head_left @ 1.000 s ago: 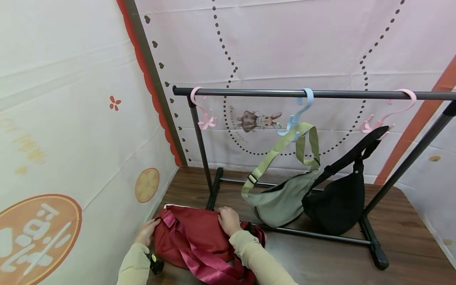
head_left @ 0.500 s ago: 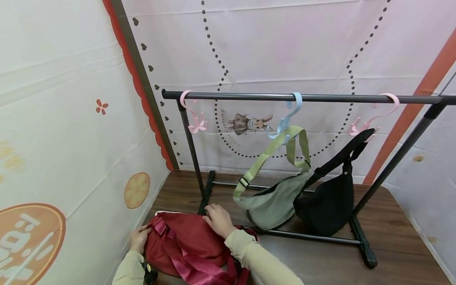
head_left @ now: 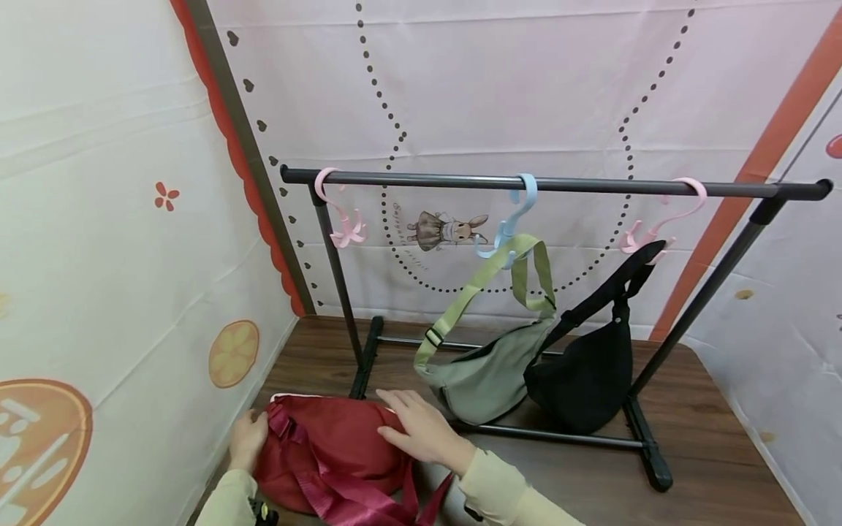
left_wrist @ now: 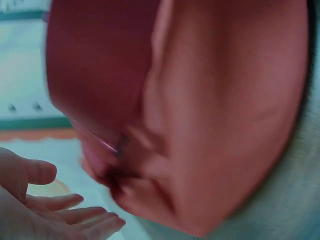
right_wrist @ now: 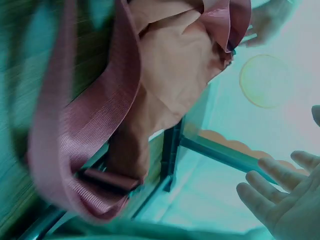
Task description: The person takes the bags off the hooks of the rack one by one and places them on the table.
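A dark red shoulder bag (head_left: 329,438) lies on the wooden tabletop at the lower left of the head view, its wide crimson strap (head_left: 342,491) trailing toward the front. Beside its left end is my left hand (head_left: 248,440); the left wrist view shows the fingers and thumb (left_wrist: 41,171) extended, with nothing held. My right hand (head_left: 424,431) is by the bag's right end, fingers spread. In the right wrist view, that palm (right_wrist: 295,210) appears apart from the bag, and a strap buckle (right_wrist: 107,181) shows near the bag's end.
Behind stands a black rack (head_left: 421,179) with a pink hook (head_left: 342,219), a blue hook (head_left: 509,226) and another pink hook (head_left: 658,226). A grey-green bag (head_left: 493,376) hangs from the blue one, a black bag (head_left: 585,380) from the right one. A printed cloth wall (head_left: 131,256) borders the left.
My right hand has come off the bag's upper edge and spread its fingers. My left hand has loosened from the bag's left end. The head view has turned slightly right.
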Demonstrator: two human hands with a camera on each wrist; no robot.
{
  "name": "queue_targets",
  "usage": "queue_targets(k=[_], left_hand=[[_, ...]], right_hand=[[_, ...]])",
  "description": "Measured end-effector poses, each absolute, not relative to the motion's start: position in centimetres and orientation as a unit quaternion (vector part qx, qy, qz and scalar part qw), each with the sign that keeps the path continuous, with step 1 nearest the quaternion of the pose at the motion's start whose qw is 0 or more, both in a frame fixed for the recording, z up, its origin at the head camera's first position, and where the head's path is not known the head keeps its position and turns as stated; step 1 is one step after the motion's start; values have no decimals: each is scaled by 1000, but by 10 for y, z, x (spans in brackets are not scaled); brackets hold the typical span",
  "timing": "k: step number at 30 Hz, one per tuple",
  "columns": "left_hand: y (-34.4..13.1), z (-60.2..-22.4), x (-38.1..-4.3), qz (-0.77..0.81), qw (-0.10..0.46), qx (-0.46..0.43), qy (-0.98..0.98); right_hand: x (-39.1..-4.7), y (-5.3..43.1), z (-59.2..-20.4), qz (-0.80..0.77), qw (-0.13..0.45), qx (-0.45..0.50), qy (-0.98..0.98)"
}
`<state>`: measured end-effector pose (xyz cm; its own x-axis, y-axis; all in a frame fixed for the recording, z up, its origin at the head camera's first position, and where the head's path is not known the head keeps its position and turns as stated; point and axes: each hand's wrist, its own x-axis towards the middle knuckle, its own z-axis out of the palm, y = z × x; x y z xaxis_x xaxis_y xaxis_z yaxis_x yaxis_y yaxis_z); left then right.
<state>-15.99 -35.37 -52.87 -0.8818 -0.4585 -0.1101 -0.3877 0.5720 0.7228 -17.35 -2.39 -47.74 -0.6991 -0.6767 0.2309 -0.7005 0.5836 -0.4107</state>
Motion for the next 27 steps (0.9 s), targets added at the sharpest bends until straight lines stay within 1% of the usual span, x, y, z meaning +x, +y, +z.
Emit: queue_targets(k=[3, 6, 10, 13, 19, 27], left_hand=[[-341, -513, -163, -352, 64, 197, -913], [-322, -492, -166, -327, 84, 142, -931], [-290, -465, -169, -312, 103, 49, -943], [-268, -450, -169, -297, 125, -18, -947], [-227, -429, -171, -233, 166, -154, -946], [-180, -398, -187, -147, 235, -306, -911]], right_hand=[[-159, -5, -478, 259, 36, 394, -881], [-148, 14, -479, 255, 63, 392, -882], [-140, 39, -480, 244, 81, 365, -895], [-139, 56, -480, 242, 82, 335, -907], [-141, 90, -480, 237, 63, 293, -924], [-143, 131, -484, 206, 76, 258, -941]])
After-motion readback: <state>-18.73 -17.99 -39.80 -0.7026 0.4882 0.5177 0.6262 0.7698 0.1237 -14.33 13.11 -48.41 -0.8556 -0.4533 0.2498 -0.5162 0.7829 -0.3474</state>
